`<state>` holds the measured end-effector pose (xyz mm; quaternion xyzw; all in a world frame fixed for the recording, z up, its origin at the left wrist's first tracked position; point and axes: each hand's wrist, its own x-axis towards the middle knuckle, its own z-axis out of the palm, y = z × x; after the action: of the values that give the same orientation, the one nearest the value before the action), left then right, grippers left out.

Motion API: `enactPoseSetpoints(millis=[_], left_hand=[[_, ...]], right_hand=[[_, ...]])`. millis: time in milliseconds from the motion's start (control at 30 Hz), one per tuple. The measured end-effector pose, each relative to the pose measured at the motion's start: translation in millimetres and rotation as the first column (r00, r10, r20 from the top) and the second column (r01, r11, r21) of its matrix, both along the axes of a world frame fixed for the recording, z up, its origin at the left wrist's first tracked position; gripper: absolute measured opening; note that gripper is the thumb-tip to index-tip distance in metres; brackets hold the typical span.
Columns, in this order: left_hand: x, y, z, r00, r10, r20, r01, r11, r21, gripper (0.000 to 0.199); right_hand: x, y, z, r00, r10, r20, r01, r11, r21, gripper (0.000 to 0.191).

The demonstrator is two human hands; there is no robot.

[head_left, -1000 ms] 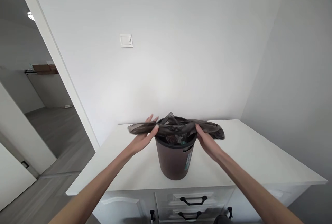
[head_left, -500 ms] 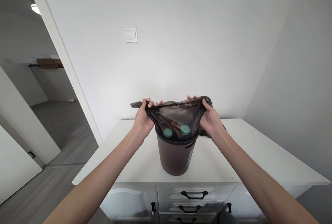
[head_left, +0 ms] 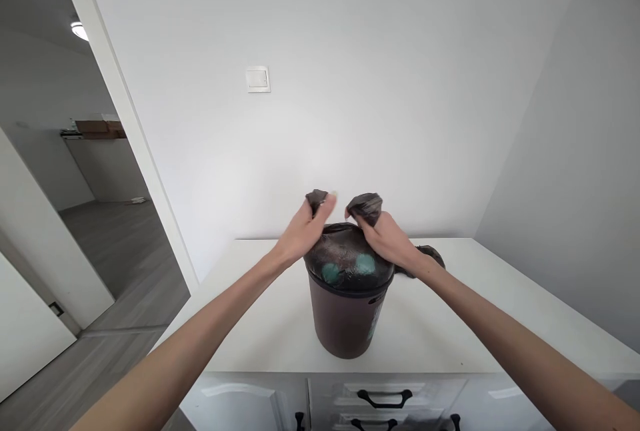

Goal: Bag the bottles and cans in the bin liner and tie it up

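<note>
A dark brown trash can [head_left: 345, 331] stands upright on the white cabinet top. Over its mouth stretches a thin black garbage bag [head_left: 350, 244], with two green round shapes showing through the film. My left hand [head_left: 306, 228] is closed around one gathered end of the bag, above the can's left rim. On the other side my right hand [head_left: 379, 231] grips the opposite end, a bunched tuft poking up over the fingers. A narrow gap separates the two hands. Most of the can's contents are hidden by the bag.
Crumpled black plastic [head_left: 431, 256] lies behind my right wrist on the white cabinet top [head_left: 260, 324]. Drawers with black handles [head_left: 384, 399] are below the front edge. A light switch [head_left: 258, 79] is on the wall behind. To the left is an open doorway.
Both hands have come inward, toward each other, still gripping the bag. The bag has gone from pulled wide above the can to drawn together low over its mouth.
</note>
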<state>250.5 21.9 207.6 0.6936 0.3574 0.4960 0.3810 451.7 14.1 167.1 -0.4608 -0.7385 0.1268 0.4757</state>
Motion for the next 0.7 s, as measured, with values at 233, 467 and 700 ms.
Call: enactPoseSetpoints(millis=[233, 467, 700], left_hand=[[0.7, -7.3, -13.4, 0.98, -0.031, -0.196, 0.039, 0.998, 0.039, 0.047], [-3.6, 5.9, -17.7, 0.996, 0.029, 0.082, -0.023, 0.997, -0.073, 0.043], [-16.4, 13.4, 0.8, 0.963, -0.265, 0.045, 0.269, 0.956, -0.116, 0.049]], right_hand=[[-15.2, -16.7, 0.2, 0.992, 0.092, 0.091, -0.08, 0.989, -0.123, 0.024], [-19.6, -24.3, -8.2, 0.816, 0.153, -0.558, -0.221, 0.973, -0.058, 0.045], [-25.6, -24.1, -3.1, 0.886, 0.126, -0.447, -0.19, 0.976, -0.102, 0.045]])
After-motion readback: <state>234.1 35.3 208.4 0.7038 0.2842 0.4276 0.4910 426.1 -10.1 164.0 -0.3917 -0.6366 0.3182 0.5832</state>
